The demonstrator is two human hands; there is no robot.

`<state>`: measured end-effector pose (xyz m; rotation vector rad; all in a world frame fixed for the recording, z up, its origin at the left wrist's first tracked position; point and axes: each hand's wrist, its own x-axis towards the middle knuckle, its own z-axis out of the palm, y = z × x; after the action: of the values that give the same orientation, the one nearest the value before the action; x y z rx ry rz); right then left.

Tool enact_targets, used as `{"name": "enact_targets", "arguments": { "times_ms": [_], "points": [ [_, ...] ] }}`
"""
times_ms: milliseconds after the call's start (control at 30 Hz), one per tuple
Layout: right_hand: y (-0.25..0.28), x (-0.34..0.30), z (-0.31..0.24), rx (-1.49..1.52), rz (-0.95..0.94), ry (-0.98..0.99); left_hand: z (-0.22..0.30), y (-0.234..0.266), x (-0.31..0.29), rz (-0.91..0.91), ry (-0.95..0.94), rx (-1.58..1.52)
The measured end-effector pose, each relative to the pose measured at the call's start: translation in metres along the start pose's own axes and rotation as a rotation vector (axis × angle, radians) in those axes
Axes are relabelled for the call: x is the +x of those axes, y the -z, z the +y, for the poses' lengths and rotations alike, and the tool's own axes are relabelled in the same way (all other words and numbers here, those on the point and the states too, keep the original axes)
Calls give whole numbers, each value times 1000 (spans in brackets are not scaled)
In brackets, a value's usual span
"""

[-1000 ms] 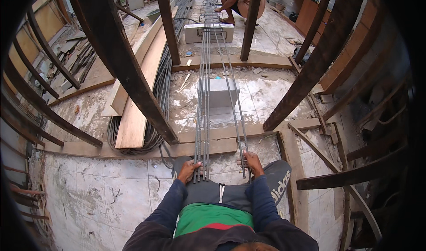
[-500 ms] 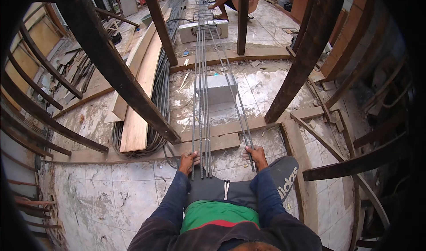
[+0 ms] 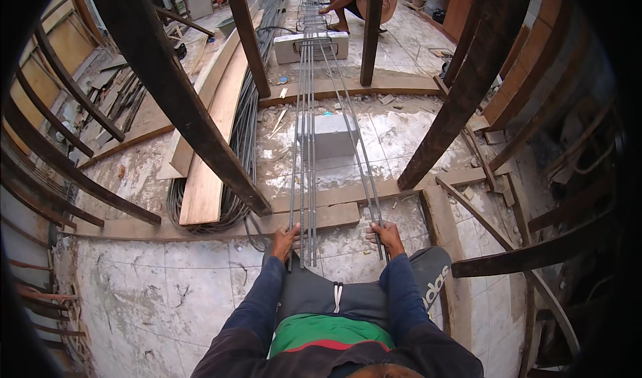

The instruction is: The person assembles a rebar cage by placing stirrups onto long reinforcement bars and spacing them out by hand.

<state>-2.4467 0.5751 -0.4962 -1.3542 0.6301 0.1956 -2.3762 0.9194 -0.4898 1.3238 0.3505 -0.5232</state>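
Several long steel reinforcing bars [image 3: 308,177] run away from me, between my knees and over a pale block [image 3: 328,135]. My left hand [image 3: 285,240] is closed on the near end of the leftmost bar. With my right hand [image 3: 386,237] I grip the ends of the bars on the right, which spread apart from the middle group. The middle bars hang between my hands, untouched. Further off, the bars pass through square wire stirrups [image 3: 318,44] above a second pale block [image 3: 287,48]. A co-worker's hand [image 3: 325,10] is at the bars there.
Dark slanted wooden posts [image 3: 177,97] stand on both sides. Timber beams [image 3: 321,217] cross the tiled floor ahead of me. Left of the bars lie long planks [image 3: 212,144] and a bundle of steel rods [image 3: 251,110]. A co-worker [image 3: 358,0] squats at the far end.
The view has shifted slightly. Both my hands keep their grip on the bars and have barely moved. The co-worker stays squatting at the far end.
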Motion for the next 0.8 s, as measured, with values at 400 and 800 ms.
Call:
{"name": "enact_targets", "arguments": {
  "times_ms": [400,800],
  "points": [
    [-15,-11,-10,-418,77,36,-2,-4,16,118,179,372],
    [-37,-199,-224,-718,277,186,117,-41,-254,-115,204,1153]
  ]
}}
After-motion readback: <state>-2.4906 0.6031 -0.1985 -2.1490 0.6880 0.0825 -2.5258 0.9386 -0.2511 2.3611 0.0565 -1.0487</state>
